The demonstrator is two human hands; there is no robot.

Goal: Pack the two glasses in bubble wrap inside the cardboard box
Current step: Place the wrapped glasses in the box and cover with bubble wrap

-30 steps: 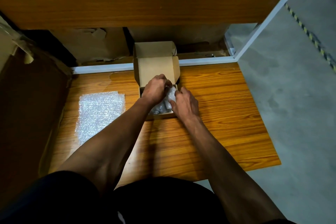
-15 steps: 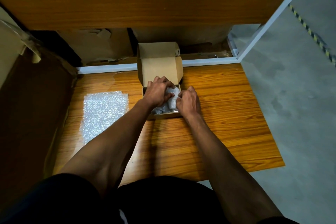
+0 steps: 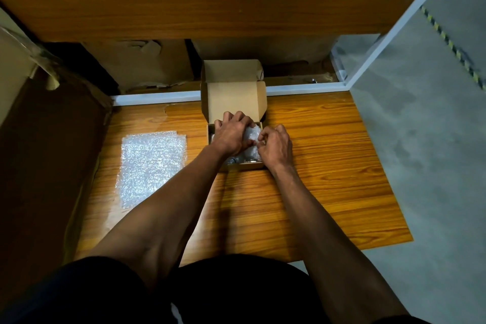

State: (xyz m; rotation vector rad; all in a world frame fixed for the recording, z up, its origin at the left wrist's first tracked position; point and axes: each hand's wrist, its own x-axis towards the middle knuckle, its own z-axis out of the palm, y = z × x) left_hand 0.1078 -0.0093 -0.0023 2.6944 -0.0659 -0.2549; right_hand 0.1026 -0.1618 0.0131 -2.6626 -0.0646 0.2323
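Bubble-wrapped glass (image 3: 251,139) lies lengthwise in box (image 3: 232,97).

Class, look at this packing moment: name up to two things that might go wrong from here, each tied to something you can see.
1. Both hands, left hand and right hand, work the bubble wrap inside the small box; pressing hard in that tight space might crack a glass.
2. A spare sheet lies unused on the table; whether both glasses are wrapped cannot be seen, so one may end up poorly padded.
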